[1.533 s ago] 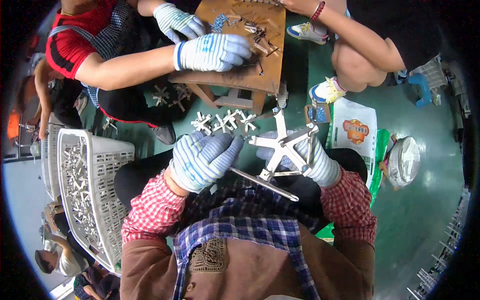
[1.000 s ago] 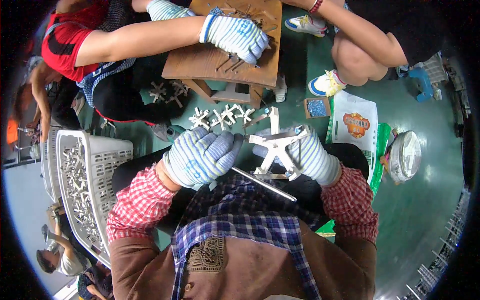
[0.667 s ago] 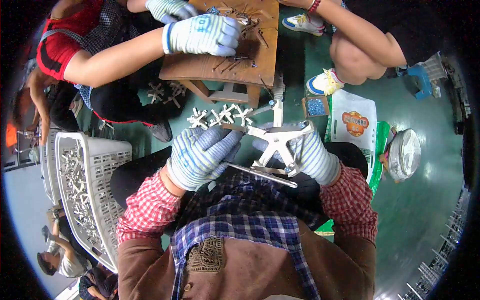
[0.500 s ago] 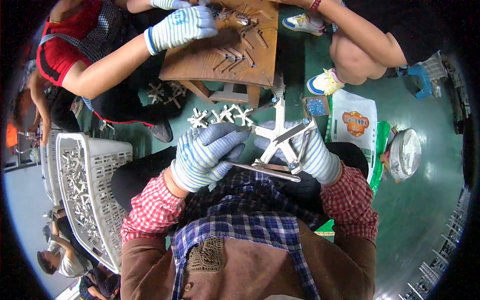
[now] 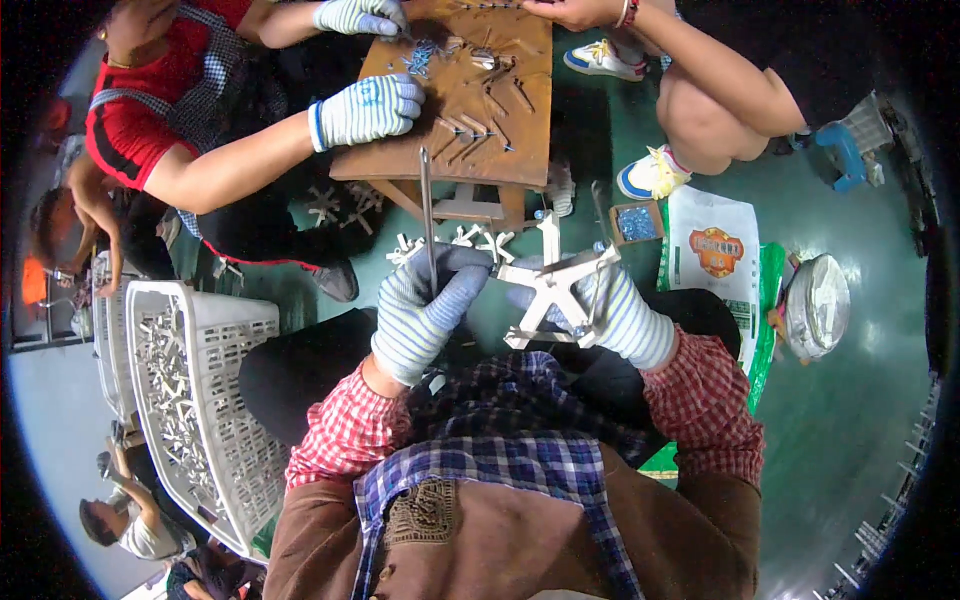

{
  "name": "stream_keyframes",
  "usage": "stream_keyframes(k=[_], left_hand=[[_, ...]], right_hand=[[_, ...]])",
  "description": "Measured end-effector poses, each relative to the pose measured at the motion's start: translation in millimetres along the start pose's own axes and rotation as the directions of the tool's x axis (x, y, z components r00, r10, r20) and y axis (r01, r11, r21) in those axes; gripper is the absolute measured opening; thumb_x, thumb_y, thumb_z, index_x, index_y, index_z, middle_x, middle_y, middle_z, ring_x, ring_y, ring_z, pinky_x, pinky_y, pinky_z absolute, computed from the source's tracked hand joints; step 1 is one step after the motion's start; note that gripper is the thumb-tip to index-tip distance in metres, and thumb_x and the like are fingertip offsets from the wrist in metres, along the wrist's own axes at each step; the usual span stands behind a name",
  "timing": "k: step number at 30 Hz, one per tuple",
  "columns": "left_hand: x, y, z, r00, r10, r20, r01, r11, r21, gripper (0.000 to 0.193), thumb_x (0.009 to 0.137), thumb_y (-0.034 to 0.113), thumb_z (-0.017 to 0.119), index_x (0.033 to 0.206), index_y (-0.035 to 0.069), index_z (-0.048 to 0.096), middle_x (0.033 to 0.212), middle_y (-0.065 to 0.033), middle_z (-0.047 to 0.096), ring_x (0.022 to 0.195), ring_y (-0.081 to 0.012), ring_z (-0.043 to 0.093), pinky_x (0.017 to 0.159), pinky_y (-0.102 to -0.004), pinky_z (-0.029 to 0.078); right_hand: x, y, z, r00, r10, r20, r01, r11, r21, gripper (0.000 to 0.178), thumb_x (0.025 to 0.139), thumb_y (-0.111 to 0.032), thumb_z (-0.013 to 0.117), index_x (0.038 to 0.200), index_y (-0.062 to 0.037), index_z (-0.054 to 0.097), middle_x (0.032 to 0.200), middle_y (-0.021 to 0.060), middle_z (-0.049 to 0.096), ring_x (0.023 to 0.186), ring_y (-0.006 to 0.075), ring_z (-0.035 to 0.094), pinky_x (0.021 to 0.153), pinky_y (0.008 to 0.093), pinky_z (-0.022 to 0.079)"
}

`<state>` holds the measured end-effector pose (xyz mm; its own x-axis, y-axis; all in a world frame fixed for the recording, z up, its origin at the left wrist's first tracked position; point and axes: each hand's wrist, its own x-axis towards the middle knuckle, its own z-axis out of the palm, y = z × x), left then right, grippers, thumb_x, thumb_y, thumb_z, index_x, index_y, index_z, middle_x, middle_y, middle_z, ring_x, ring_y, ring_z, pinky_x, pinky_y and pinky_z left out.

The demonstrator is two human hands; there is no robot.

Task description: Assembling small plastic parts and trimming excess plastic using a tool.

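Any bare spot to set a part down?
Yes: green floor, on the tin's near and right sides, right of the sack. Smaller: near-left corner of the table, below the co-worker's glove. Crowded: mid-table, strips and blue pieces; floor beyond the left hand, metal stars.

The left hand [image 5: 415, 310] has turned over; its metal rod [image 5: 428, 205], earlier slanting below the star-shaped frame [image 5: 552, 288] toward the lap, now points up toward the table [image 5: 525, 168]; a co-worker's nearer gloved hand [image 5: 370, 110] has drawn back to the table's left edge; thin strips [image 5: 470, 137], largely missing there at first, now lie near its front edge.
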<state>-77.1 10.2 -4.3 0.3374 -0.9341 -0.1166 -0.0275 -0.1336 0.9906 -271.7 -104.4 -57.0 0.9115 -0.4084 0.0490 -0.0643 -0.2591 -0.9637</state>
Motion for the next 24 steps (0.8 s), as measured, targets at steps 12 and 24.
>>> stream_keyframes(k=[12, 24], left_hand=[[5.8, -14.7, -11.8, 0.929, -0.287, 0.232, 0.346, 0.896, -0.279, 0.017, 0.082, 0.013, 0.070, 0.093, 0.003, 0.062, 0.067, -0.0029, 0.059, 0.047, -0.0080, 0.050, 0.043, -0.0213, 0.036], [7.4, -23.9, -17.5, 0.921, -0.233, 0.311, 0.304, 0.931, -0.201, 0.017, 0.082, 0.010, 0.072, 0.093, 0.000, 0.063, 0.068, -0.0034, 0.061, 0.046, -0.0080, 0.051, 0.044, -0.0213, 0.039]], right_hand=[[1.6, -26.6, -1.0, 0.972, -0.235, 0.007, 0.126, 0.496, -0.859, 0.020, 0.079, -0.030, 0.058, 0.073, -0.0115, 0.057, 0.064, 0.0067, 0.056, 0.062, 0.0261, 0.059, 0.053, 0.0415, 0.045], [-4.1, -17.4, 0.2, 0.945, -0.326, -0.005, 0.248, 0.729, -0.639, 0.022, 0.070, -0.027, 0.069, 0.065, -0.0093, 0.057, 0.057, 0.0083, 0.052, 0.054, 0.0257, 0.056, 0.048, 0.0411, 0.042]])
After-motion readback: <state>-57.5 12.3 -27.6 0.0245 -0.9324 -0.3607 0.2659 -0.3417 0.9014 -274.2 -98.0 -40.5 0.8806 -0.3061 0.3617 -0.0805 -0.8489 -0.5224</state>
